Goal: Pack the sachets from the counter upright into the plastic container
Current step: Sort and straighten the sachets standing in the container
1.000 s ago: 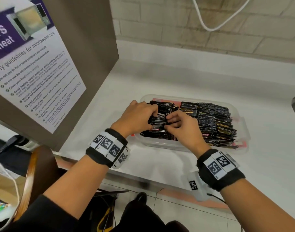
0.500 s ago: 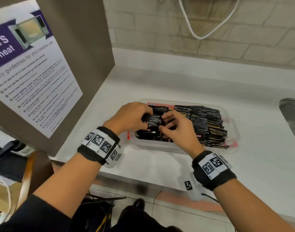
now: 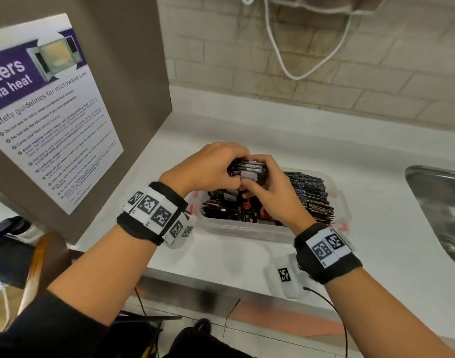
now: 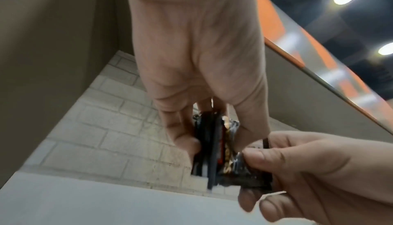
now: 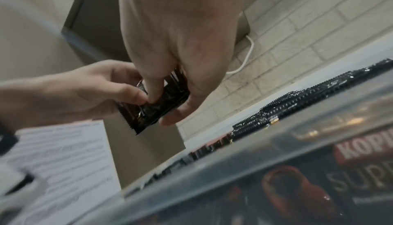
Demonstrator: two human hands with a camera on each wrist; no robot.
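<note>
Both hands (left (image 3: 208,166), right (image 3: 273,192)) grip seemingly one sachet bundle (image 3: 249,170) above container (image 3: 247,231).

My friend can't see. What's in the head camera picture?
Two hands, left hand and right hand, hold a bundle of dark sachets above a clear plastic container of more sachets, on a white counter.

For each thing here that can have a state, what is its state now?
Left hand: grips the bundle of sachets.
Right hand: grips the same bundle.
Bundle of sachets: held above the container.
Container: open, on the counter, right part packed with upright sachets, left part with loose ones.
</note>
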